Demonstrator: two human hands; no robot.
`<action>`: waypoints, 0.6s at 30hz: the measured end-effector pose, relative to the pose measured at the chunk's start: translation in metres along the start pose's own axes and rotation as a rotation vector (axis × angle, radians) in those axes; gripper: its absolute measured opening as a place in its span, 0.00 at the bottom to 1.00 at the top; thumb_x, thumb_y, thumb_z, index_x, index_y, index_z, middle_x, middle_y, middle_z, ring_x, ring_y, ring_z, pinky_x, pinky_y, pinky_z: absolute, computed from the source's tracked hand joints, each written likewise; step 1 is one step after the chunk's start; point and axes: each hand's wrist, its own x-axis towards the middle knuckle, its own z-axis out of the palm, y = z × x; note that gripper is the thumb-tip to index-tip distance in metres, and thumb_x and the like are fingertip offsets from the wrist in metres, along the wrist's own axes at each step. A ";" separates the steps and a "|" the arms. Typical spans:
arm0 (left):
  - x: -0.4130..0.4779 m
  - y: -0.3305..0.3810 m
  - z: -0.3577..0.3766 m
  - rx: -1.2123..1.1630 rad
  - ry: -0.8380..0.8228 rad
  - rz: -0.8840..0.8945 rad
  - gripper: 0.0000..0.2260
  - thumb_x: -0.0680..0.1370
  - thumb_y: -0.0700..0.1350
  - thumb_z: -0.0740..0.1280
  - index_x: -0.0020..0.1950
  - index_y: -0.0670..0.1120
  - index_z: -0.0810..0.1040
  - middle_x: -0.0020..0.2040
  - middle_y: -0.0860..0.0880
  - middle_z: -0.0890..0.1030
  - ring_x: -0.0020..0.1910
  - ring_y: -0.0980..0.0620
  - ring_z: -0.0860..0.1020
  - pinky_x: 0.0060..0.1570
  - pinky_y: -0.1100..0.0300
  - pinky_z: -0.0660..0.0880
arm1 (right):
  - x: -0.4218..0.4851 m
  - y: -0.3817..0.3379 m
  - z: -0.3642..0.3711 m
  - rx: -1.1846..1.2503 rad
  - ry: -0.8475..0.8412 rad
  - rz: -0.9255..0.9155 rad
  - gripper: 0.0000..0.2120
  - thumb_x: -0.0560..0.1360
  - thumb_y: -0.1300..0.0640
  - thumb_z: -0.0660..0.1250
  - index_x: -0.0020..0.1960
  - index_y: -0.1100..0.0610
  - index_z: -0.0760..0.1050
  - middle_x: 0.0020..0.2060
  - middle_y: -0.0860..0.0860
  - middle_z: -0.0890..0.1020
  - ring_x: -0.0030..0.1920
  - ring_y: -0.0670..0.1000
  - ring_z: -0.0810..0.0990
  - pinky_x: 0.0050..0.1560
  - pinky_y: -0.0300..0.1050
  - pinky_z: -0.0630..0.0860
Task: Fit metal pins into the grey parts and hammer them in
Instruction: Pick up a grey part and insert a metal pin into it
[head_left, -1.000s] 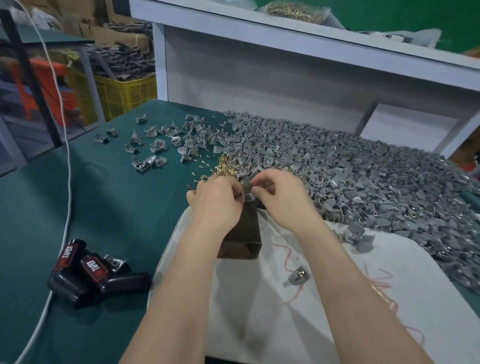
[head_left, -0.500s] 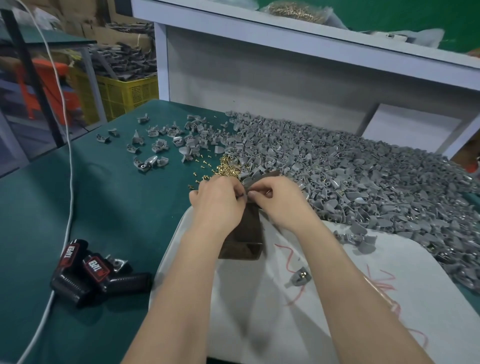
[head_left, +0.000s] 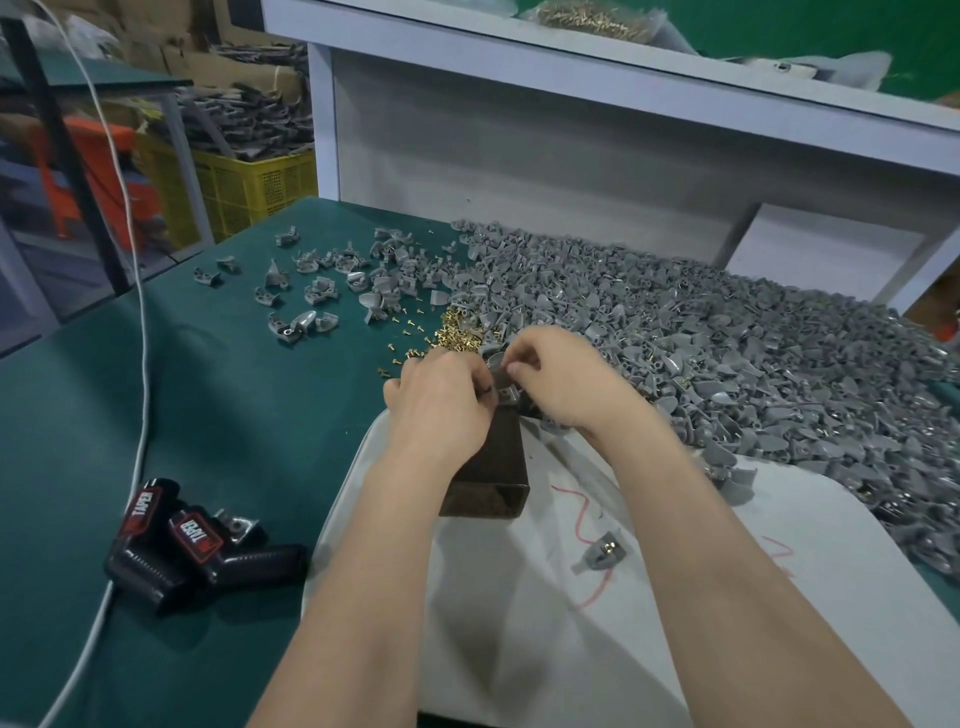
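Though one pinned part (head_left: 602, 553) lies before the dark block (head_left: 493, 467), I judge nearly all remain.
My left hand (head_left: 441, 410) and right hand (head_left: 561, 384) both pinch a grey part (head_left: 503, 388) atop that block (its pin hidden from me); the heap (head_left: 727, 364) behind it waits.

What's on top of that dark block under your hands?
A grey part, pinched by the left hand and right hand. Fingers hide any pin in it.
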 end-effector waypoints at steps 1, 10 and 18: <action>0.000 0.000 0.000 -0.004 0.000 0.002 0.05 0.77 0.46 0.66 0.49 0.54 0.80 0.55 0.50 0.79 0.60 0.44 0.72 0.57 0.51 0.66 | -0.001 0.002 0.001 0.060 0.058 0.024 0.06 0.78 0.61 0.61 0.45 0.52 0.73 0.41 0.48 0.78 0.41 0.48 0.76 0.42 0.41 0.71; 0.000 0.001 0.000 -0.009 -0.006 0.000 0.06 0.77 0.44 0.65 0.48 0.54 0.81 0.54 0.50 0.80 0.59 0.45 0.73 0.58 0.50 0.67 | -0.021 0.012 0.002 0.440 0.195 0.099 0.10 0.77 0.66 0.61 0.44 0.56 0.78 0.36 0.50 0.82 0.38 0.49 0.82 0.43 0.40 0.81; 0.000 0.000 0.000 -0.019 -0.004 0.007 0.06 0.77 0.45 0.65 0.47 0.54 0.81 0.53 0.50 0.80 0.59 0.44 0.73 0.57 0.51 0.67 | -0.025 0.009 0.014 0.374 0.281 0.032 0.06 0.73 0.60 0.70 0.39 0.51 0.78 0.39 0.47 0.80 0.38 0.41 0.76 0.42 0.31 0.70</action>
